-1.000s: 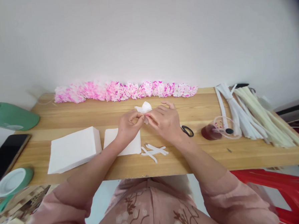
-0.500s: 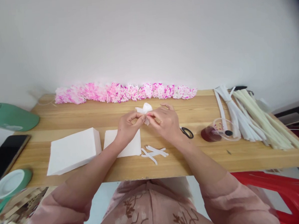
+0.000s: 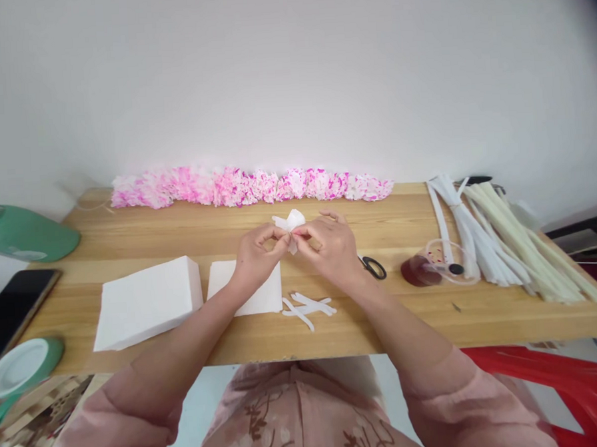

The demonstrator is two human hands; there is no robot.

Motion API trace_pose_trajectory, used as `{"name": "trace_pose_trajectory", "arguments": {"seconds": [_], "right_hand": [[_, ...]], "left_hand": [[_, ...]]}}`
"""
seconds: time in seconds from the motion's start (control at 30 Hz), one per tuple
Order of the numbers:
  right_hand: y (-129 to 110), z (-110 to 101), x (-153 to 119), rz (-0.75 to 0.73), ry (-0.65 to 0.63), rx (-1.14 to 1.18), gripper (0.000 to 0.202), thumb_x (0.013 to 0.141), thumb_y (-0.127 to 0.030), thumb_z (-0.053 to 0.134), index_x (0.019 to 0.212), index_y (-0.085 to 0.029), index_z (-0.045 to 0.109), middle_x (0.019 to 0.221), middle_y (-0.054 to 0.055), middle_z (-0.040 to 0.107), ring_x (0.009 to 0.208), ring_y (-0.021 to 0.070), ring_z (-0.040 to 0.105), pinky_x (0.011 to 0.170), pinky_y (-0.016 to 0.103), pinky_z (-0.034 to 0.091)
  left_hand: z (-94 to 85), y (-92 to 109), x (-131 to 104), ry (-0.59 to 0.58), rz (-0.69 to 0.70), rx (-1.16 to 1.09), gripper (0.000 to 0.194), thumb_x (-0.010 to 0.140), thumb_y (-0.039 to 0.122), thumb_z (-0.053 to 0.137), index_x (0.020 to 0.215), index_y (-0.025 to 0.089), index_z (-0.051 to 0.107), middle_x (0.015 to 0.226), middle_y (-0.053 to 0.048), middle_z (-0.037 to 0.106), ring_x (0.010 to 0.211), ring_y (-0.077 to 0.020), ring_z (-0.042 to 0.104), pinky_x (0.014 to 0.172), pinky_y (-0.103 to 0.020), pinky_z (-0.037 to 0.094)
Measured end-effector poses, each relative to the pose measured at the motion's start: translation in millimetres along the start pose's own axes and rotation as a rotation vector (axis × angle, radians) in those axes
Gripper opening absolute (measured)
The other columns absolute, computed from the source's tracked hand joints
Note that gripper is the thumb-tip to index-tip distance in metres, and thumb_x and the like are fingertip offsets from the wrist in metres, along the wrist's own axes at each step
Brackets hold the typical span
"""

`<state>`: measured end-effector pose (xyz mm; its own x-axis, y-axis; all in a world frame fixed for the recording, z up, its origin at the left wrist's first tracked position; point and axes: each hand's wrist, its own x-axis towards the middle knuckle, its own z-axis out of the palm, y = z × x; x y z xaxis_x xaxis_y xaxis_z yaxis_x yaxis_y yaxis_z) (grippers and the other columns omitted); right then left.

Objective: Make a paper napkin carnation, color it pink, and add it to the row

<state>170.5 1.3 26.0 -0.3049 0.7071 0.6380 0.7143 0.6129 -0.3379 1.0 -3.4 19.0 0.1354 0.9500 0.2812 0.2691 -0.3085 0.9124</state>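
Above the middle of the table, both hands meet at a small bunched piece of white tissue paper. My left hand pinches it from the left between thumb and forefinger. From the right, my right hand pinches the same spot, its outer fingers raised. The tissue fans out above and below the fingertips; its pinched middle is hidden. A flat white paper sheet lies partly beneath my left hand. Several short white fuzzy strips lie crossed on the table below the hands. Black-handled scissors rest beside my right wrist.
Pink-and-white paper flowers line the wall. A thick white paper stack sits left, beside a phone and green containers. To the right are a cup of dark red liquid and bundles of white and cream strips.
Both hands stay pinched on the tissue, with only slight finger movement. The whole view has shifted very slightly.
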Motion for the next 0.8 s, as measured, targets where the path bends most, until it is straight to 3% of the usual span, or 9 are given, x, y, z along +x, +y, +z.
{"name": "trace_pose_trajectory", "arguments": {"seconds": [0.2, 0.57, 0.8], "right_hand": [[2.9, 2.0, 0.1, 0.031, 0.011, 0.053, 0.015, 0.089, -0.023, 0.056, 0.077, -0.024, 0.065, 0.074, -0.003, 0.075, 0.067, 0.0147, 0.065, 0.095, 0.037, 0.038], [-2.8, -4.5, 0.9, -0.126, -0.006, -0.148, 0.019, 0.093, -0.021, 0.053, 0.078, -0.022, 0.065, 0.072, -0.001, 0.073, 0.069, 0.0153, 0.063, 0.100, 0.037, 0.035], [1.8, 2.5, 0.1, 0.047, -0.006, 0.088, 0.016, 0.090, -0.023, 0.056, 0.078, -0.023, 0.067, 0.074, -0.004, 0.075, 0.066, 0.0133, 0.063, 0.097, 0.037, 0.038]], "left_hand": [[0.1, -1.9, 0.4, 0.027, -0.023, -0.053, 0.016, 0.084, 0.026, 0.061, 0.072, 0.019, 0.068, 0.073, 0.000, 0.068, 0.071, -0.0139, 0.061, 0.070, -0.025, 0.046], [0.1, 1.9, 0.5, 0.008, 0.037, 0.027, 0.017, 0.083, 0.022, 0.061, 0.069, 0.019, 0.069, 0.071, 0.000, 0.069, 0.070, -0.0141, 0.061, 0.070, -0.025, 0.046], [0.0, -2.2, 1.8, 0.005, -0.026, -0.073, 0.014, 0.082, 0.024, 0.061, 0.070, 0.018, 0.068, 0.074, 0.001, 0.068, 0.072, -0.0131, 0.061, 0.071, -0.024, 0.045]]}}
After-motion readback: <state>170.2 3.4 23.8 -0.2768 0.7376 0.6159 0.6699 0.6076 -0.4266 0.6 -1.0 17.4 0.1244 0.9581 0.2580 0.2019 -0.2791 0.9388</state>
